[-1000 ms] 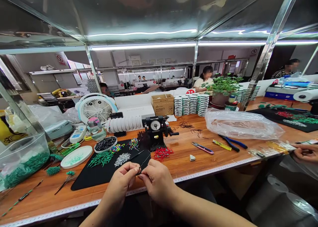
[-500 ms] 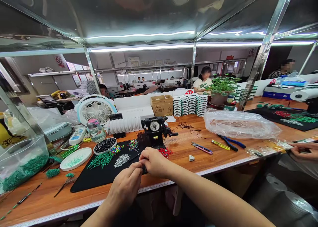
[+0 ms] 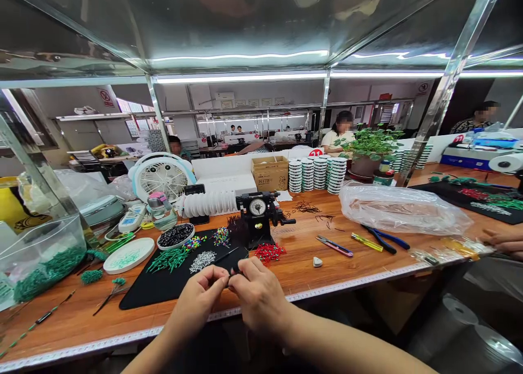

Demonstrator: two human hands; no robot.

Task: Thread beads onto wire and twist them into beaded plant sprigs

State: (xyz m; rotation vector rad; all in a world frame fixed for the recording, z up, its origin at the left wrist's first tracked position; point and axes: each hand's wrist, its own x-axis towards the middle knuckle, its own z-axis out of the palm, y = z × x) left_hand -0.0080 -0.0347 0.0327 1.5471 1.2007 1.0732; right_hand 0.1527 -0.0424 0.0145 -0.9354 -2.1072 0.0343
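My left hand (image 3: 200,296) is closed in a pinch, thumb against forefinger, at the mat's near edge. Touching it fingertip to fingertip, my right hand (image 3: 260,293) is closed too. Something small and dark shows between the fingertips, too covered to name. Under and beyond the hands lies a black mat (image 3: 153,293). On it are a pile of small clear pieces (image 3: 202,261), green sticks (image 3: 168,260) and a thin dark rod (image 3: 226,255). Red pieces (image 3: 268,252) lie just past my right hand. Behind them stands a black hand-cranked counter machine (image 3: 257,221).
A bowl of black pieces (image 3: 175,236) and a white plate (image 3: 129,255) stand left. Scissors (image 3: 333,246), a yellow tube (image 3: 366,242) and blue-handled pliers (image 3: 388,239) lie right, before a plastic bag (image 3: 402,207). Another person's hand (image 3: 504,242) is at the right edge.
My hands have come lower and nearer the table's front edge. The left hand has turned so its thumb and forefinger show. The whole view has shifted slightly, moving the table's things rightward.
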